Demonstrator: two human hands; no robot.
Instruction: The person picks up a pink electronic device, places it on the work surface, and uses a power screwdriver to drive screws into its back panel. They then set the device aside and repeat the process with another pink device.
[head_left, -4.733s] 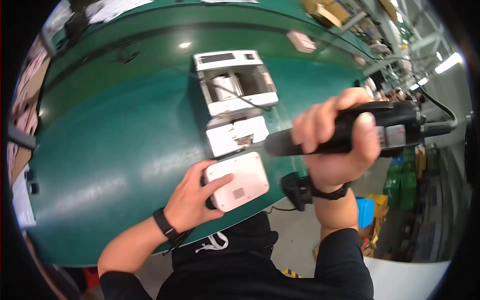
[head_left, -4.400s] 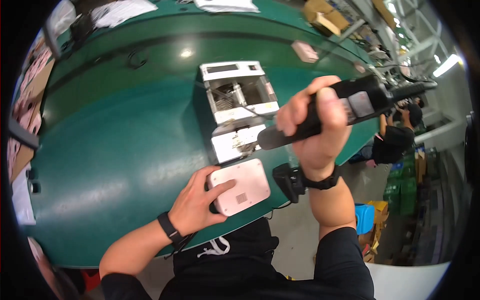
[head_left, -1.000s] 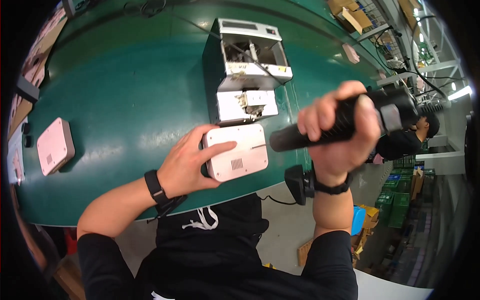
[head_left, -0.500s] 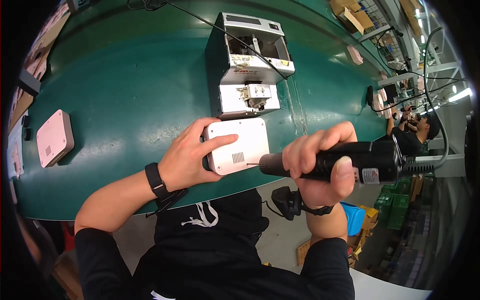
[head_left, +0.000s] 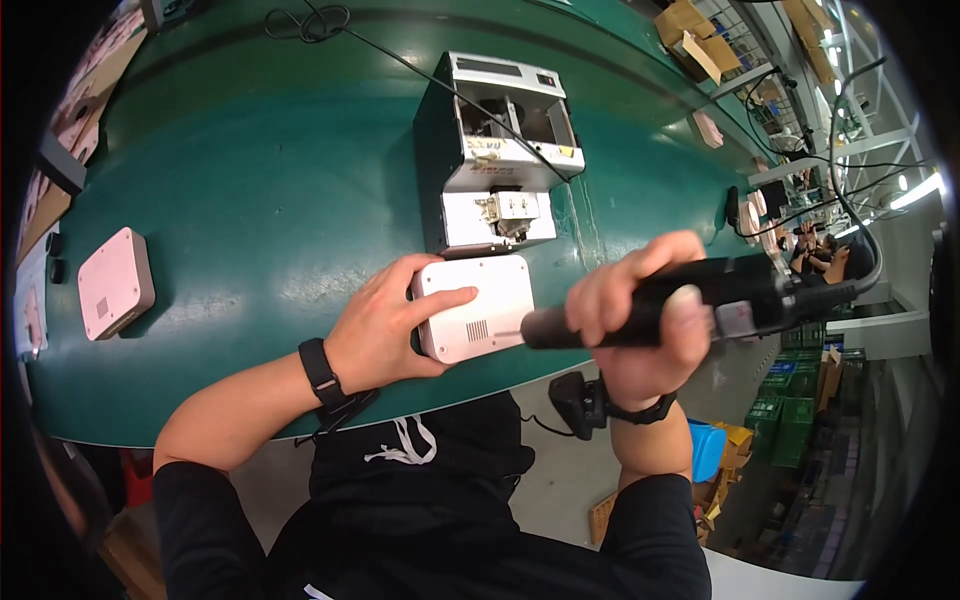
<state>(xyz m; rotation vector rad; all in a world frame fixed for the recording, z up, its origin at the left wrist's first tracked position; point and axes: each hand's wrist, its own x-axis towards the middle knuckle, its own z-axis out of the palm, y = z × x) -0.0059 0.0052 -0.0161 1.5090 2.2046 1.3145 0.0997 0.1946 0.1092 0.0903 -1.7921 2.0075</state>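
Observation:
A pale pink-white, box-shaped plastic casing (head_left: pixel 503 302) lies on the green table, its slotted side with corner holes facing up. My left hand (head_left: pixel 385 318) is closed round its left side, the index finger stretched across the top and the thumb at the near edge. My right hand (head_left: pixel 645 315) grips a black corded electric screwdriver (head_left: pixel 560 327), held nearly level and smeared by motion. Its thin bit points left over the casing's lower right part, by the slots. Whether the bit touches the casing, I cannot tell.
Just beyond the casing stands a silver-and-black desktop machine (head_left: pixel 497 150), a black cable crossing over it. Another pink casing (head_left: pixel 117 284) rests at the left. Further right, a co-worker (head_left: pixel 835 255) sits by the table. Green crates (head_left: pixel 795 430) stand on the floor.
The whole view has shifted a little, so the table things sit lower in the picture. The screwdriver has risen slightly relative to the casing and is now blurred. My left hand keeps its hold.

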